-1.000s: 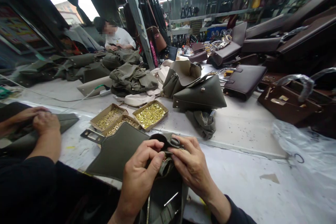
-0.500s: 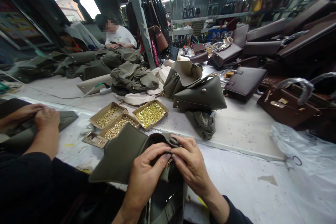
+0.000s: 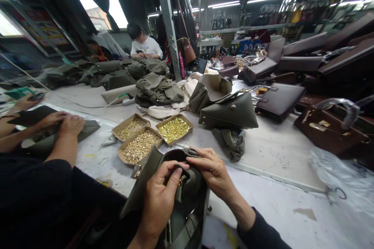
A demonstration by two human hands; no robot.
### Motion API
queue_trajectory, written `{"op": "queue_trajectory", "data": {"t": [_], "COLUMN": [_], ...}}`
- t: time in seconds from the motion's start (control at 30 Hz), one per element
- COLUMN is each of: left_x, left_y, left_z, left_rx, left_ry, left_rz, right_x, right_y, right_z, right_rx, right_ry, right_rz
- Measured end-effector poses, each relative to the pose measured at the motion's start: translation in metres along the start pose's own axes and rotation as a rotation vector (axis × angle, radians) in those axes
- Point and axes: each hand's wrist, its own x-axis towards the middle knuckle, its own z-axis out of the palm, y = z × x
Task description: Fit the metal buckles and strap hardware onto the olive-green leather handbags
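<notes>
What I Am Wearing

My right sleeve (image 3: 261,229) is dark, black or maybe deep blue, and looks plain. It stops before my right wrist (image 3: 232,200). My right hand (image 3: 213,169) is bare. My left hand (image 3: 159,194) is bare too, and so is my left wrist (image 3: 147,231).

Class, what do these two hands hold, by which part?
The left hand pinches an olive bag near its upper edge; the right hand touches there, its grip unclear.

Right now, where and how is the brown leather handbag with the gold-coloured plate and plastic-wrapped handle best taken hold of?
Probably by the arched handle, approached from above: it rises over the handbag, with a gap beneath its curve.
</notes>
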Motion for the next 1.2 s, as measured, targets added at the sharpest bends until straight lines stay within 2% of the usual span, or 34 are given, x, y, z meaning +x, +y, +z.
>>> {"op": "queue_trajectory", "data": {"t": [0.13,0.23,0.3,0.43,0.63,0.7,0.87,0.93,1.07,1.13,1.2], "left_x": [0.009,0.024,0.036,0.05,0.038,0.033,0.022,0.018,0.014,0.013,0.011], "left_y": [0.024,0.046,0.053,0.04,0.006,0.003,0.0,-0.001,0.003,0.007,0.01], "left_z": [-0.015,-0.025,-0.031,-0.047,-0.066,-0.064,-0.045,-0.038,-0.031,-0.028,-0.024], "left_rx": [0.137,0.323,0.373,0.272,0.165,0.158,0.257,0.261,0.265,0.26,0.245], "left_ry": [-0.146,-0.249,-0.295,-0.425,-0.483,-0.478,-0.323,-0.309,-0.304,-0.29,-0.276], "left_rz": [-0.002,0.058,0.075,0.036,0.22,0.212,0.212,0.246,0.234,0.216,0.199], "right_x": [0.009,0.008,0.006,0.005,0.008,0.008,0.01,0.01,0.012,0.02,0.036], "right_y": [0.007,0.01,0.011,0.013,0.02,0.022,0.017,0.011,0.008,0.015,0.026], "right_z": [0.01,0.017,0.018,0.01,0.008,0.011,0.016,0.013,-0.002,-0.01,-0.014], "right_rx": [0.031,0.063,0.097,0.234,0.407,0.432,0.456,0.411,0.51,0.577,0.412], "right_ry": [-0.046,-0.032,-0.037,-0.044,0.076,0.13,0.176,0.143,-0.1,-0.098,-0.036], "right_rz": [-0.043,-0.042,-0.026,0.055,0.259,0.323,0.398,0.389,0.387,0.399,0.41]}}
